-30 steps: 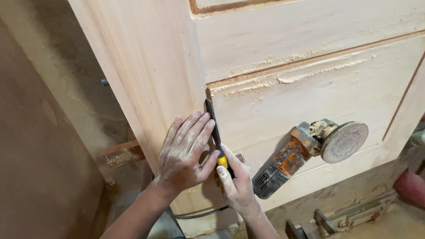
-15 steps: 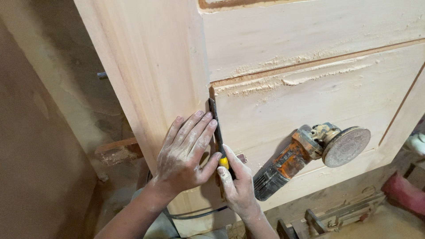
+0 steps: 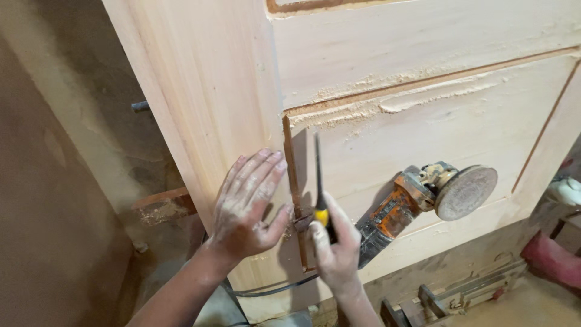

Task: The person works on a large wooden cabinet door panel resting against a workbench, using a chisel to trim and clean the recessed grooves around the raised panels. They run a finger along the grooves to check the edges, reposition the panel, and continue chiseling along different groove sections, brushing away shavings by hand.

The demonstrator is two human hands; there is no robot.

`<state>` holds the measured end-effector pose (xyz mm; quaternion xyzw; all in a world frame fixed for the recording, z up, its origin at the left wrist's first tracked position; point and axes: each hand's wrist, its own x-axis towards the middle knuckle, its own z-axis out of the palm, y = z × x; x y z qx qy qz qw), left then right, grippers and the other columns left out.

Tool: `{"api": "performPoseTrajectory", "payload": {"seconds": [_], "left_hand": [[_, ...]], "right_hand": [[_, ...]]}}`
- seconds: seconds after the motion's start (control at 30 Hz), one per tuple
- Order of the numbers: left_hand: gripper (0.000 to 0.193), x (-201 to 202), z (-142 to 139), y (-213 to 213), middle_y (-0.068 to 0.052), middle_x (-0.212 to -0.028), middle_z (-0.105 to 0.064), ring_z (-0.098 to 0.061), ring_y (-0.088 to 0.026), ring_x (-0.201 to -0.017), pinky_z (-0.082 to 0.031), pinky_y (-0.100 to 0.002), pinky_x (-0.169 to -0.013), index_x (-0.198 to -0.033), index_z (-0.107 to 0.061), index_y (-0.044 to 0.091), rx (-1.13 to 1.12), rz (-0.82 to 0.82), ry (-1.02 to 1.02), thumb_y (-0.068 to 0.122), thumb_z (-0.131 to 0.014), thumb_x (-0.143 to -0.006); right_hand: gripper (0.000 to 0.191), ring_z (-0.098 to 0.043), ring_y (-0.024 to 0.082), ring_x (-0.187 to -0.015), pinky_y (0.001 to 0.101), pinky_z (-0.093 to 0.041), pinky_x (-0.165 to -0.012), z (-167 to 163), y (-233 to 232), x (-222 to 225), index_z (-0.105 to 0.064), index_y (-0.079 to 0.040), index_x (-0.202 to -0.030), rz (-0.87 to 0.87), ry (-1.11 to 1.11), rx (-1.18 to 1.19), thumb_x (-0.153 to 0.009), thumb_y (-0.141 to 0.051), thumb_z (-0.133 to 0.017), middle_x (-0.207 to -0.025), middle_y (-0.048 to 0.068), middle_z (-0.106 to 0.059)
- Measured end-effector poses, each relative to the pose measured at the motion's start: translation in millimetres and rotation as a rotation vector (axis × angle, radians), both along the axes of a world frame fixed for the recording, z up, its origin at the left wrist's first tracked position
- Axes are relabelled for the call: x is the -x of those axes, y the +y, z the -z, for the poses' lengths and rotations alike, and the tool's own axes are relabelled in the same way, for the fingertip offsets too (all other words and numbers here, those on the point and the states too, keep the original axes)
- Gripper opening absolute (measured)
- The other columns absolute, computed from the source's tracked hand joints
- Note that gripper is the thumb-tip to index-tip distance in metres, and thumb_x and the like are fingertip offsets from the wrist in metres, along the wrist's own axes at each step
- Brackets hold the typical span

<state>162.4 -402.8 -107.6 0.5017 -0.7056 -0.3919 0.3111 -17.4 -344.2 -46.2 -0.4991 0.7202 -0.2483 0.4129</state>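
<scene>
Item: narrow chisel (image 3: 318, 181), dark blade, yellow collar, standing in the vertical groove (image 3: 293, 181) of the pale wooden door panel (image 3: 423, 121). Stiff, light, sharp-ended; you hold it low, by the handle. Your right hand (image 3: 336, 248) is clenched round that handle. Your left hand (image 3: 248, 209) lies flat and spread on the door stile (image 3: 212, 91), grasping nothing. Orange disc sander (image 3: 423, 200) rests just beside.

Orange angle grinder (image 3: 396, 215) lying on the lower door panel, dusty sanding disc (image 3: 466, 192) facing up, black cable (image 3: 272, 289) trailing below; sawdust ridge (image 3: 387, 103) along the panel groove; metal clamp (image 3: 448, 293) and red object (image 3: 554, 263) on floor at right
</scene>
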Motion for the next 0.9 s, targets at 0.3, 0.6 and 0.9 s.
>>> {"api": "performPoseTrajectory", "payload": {"seconds": [0.3, 0.6, 0.9], "left_hand": [[0.058, -9.3, -3.3, -70.5, -0.02, -0.139, -0.054, -0.047, -0.037, -0.131, -0.039, -0.053, -0.107, -0.139, -0.062, 0.015, 0.215, 0.143, -0.566, 0.044, -0.071, -0.089], [0.05, -19.7, -10.7, -113.7, -0.013, -0.119, -0.059, -0.053, -0.028, -0.109, -0.044, -0.042, -0.086, -0.132, -0.066, 0.012, 0.381, 0.464, -0.693, 0.046, -0.07, -0.096], [0.037, -31.5, -9.5, -104.8, -0.011, -0.128, -0.061, -0.056, -0.025, -0.123, -0.045, -0.041, -0.102, -0.124, -0.066, 0.013, 0.376, 0.33, -0.501, 0.036, -0.07, -0.095]], "right_hand": [[0.051, -0.059, 0.011, -0.075, 0.0271, -0.05, -0.066, 10.3, -38.9, 23.4, -0.054, 0.002, -0.148, 0.355, -0.022, -0.028, -0.098, -0.006, -0.06, -0.091, 0.006, -0.066], [0.046, -0.06, 0.003, -0.068, 0.0221, -0.05, -0.06, -20.9, -40.8, 45.5, -0.058, 0.002, -0.145, 0.049, -0.213, 0.04, -0.101, -0.008, -0.063, -0.086, 0.003, -0.066], [0.032, -0.061, 0.006, -0.073, 0.0215, -0.053, -0.063, -65.4, -64.7, 71.4, -0.059, 0.002, -0.12, -0.051, -0.062, -0.244, -0.09, -0.005, -0.069, -0.085, 0.001, -0.063]]}}
